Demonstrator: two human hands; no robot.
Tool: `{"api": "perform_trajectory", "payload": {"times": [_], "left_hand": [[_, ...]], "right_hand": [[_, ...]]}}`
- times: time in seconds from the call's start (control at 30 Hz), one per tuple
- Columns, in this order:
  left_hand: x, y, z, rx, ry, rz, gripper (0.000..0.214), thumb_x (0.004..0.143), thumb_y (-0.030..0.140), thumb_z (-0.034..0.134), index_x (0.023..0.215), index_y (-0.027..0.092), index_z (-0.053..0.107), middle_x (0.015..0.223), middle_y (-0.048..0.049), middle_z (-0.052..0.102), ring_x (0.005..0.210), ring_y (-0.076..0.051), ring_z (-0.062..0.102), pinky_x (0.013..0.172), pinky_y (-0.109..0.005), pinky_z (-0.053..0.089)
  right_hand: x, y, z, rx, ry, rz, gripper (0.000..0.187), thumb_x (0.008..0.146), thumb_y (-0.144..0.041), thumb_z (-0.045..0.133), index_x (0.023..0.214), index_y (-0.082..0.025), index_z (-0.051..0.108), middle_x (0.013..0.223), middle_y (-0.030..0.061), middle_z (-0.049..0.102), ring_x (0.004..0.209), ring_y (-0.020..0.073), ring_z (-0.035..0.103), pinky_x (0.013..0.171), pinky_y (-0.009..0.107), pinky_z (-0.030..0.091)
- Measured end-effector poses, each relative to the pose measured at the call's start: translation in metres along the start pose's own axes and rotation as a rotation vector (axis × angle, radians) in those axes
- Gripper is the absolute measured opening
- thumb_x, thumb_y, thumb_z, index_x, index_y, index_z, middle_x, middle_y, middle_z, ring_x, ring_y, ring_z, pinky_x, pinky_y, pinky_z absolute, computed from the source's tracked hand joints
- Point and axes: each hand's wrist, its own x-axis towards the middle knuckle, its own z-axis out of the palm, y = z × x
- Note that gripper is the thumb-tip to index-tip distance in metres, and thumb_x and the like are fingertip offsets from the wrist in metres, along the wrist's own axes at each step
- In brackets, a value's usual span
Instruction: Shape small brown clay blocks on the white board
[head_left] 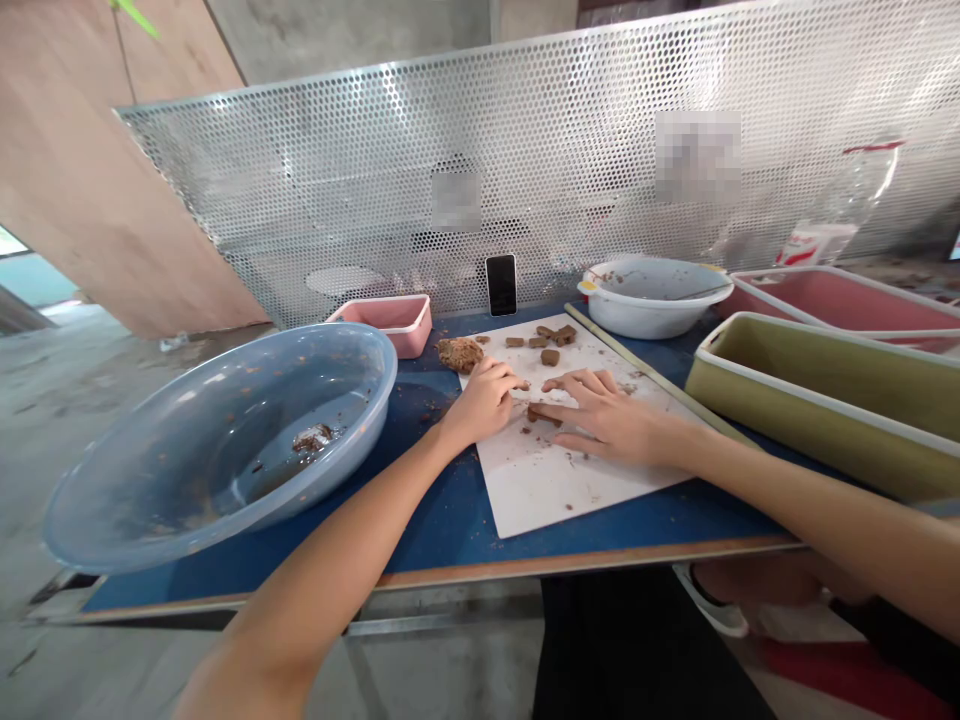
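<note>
Your right hand [619,422], fingers spread, touches a brown strip [534,412] mid-way across the white board [525,500]. Your left hand [486,402], half-curled, over its left edge; can't tell if it grips anything. Brown lump [457,354] by far left corner; brown chunks [550,357] near far edge.

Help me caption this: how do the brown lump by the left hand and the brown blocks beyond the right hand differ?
The brown lump is larger than any of the brown blocks. The lump looks rough, the blocks smoother. The lump lies at the left edge of the white board, the blocks farther in. Both are brown.
</note>
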Motion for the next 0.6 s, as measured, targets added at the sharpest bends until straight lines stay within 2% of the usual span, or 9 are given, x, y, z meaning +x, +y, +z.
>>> {"api": "perform_trajectory", "payload": {"times": [0.13,0.23,0.37,0.6], "left_hand": [[0.0006,0.0000,-0.0004,0.002,-0.001,0.006,0.045,0.099,0.003,0.050,0.121,0.019,0.087,0.112,-0.0122,0.077,0.116,-0.032,0.057,0.115,-0.054,0.051],[0.0007,-0.0004,-0.0005,0.009,0.003,0.012,0.045,0.100,0.004,0.050,0.121,0.019,0.087,0.112,-0.0120,0.077,0.118,-0.032,0.058,0.117,-0.055,0.051],[0.0000,-0.0024,0.0015,0.008,0.014,0.017,0.047,0.100,0.002,0.049,0.120,0.021,0.087,0.111,-0.0117,0.077,0.119,-0.033,0.059,0.116,-0.055,0.051],[-0.0009,-0.0050,0.0033,-0.005,0.036,0.040,0.045,0.099,0.002,0.051,0.120,0.019,0.088,0.111,-0.0120,0.077,0.116,-0.032,0.058,0.114,-0.054,0.052]], "right_hand": [[0.0019,-0.0016,0.0022,-0.003,-0.001,0.010,0.060,0.123,-0.057,0.036,0.162,-0.028,0.070,0.147,0.0216,0.063,0.136,0.0433,0.057,0.109,0.064,0.053],[0.0022,-0.0051,0.0034,0.034,-0.004,-0.011,0.062,0.122,-0.058,0.037,0.167,-0.027,0.065,0.150,0.0219,0.062,0.133,0.0414,0.058,0.111,0.064,0.052],[0.0029,-0.0073,0.0076,0.029,-0.002,0.046,0.065,0.122,-0.062,0.037,0.169,-0.027,0.063,0.149,0.0225,0.062,0.133,0.0429,0.058,0.110,0.066,0.052],[-0.0048,-0.0024,0.0057,0.054,0.087,0.020,0.054,0.122,-0.052,0.043,0.162,-0.029,0.070,0.149,0.0193,0.064,0.137,0.0396,0.056,0.108,0.058,0.051]]}}
